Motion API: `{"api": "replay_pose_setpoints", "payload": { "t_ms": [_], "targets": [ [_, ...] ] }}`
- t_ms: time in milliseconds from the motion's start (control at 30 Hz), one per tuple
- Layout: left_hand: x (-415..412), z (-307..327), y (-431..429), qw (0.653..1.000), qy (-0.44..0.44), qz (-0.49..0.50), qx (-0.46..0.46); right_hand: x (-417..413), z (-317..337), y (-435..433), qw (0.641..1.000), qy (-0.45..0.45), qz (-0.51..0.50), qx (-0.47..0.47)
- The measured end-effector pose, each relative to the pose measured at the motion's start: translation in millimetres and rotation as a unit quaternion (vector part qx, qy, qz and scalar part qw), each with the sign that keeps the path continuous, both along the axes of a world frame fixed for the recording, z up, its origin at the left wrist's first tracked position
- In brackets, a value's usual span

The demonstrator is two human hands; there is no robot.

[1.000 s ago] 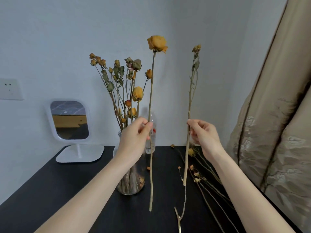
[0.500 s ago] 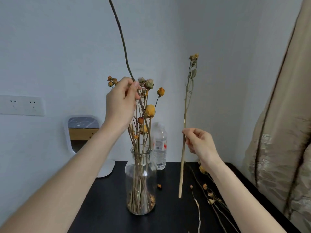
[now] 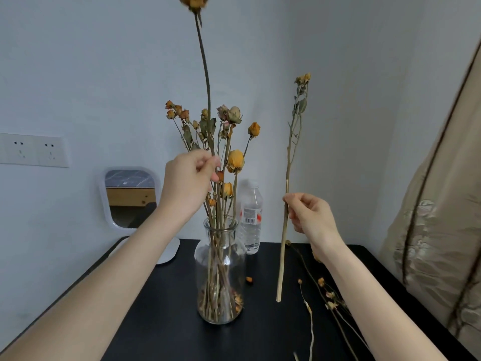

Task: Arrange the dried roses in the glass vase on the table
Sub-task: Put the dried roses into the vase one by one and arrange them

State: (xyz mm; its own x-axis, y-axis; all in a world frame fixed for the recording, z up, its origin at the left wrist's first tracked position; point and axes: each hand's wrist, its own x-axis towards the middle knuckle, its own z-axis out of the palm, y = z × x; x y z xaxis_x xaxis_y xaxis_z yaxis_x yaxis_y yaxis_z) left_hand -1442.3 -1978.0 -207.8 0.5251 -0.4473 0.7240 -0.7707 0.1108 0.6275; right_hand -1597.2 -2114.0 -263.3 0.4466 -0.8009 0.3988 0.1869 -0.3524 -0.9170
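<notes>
A clear glass vase stands on the black table and holds a bunch of dried roses. My left hand pinches a long-stemmed orange rose above the vase mouth; its stem runs down among the other stems and its head reaches the frame's top edge. My right hand grips a pale, thin-stemmed dried rose upright to the right of the vase, its cut end hanging above the table.
Several loose dried stems lie on the table at the right. A plastic water bottle stands just behind the vase. A small white mirror sits at the back left, and a beige curtain hangs on the right.
My left hand lifted the long rose high, then brought it down over the vase so its stem sits among the others. My right hand has held its stem nearly still.
</notes>
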Motion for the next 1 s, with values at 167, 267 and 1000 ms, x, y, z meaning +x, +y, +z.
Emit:
{"api": "replay_pose_setpoints", "payload": {
  "t_ms": [167, 267, 1000],
  "targets": [
    [4, -21, -6, 0.994, 0.035, -0.011, 0.104, 3, -5, 0, 1.000, 0.005, -0.001, 0.001],
    [6, -27, -9, 0.988, 0.025, -0.002, 0.154, 5, -9, -1, 1.000, 0.014, -0.004, 0.002],
    [8, -77, -14, 0.987, 0.018, 0.035, 0.156, 11, -15, 4, 1.000, 0.025, 0.016, 0.007]
  ]
}}
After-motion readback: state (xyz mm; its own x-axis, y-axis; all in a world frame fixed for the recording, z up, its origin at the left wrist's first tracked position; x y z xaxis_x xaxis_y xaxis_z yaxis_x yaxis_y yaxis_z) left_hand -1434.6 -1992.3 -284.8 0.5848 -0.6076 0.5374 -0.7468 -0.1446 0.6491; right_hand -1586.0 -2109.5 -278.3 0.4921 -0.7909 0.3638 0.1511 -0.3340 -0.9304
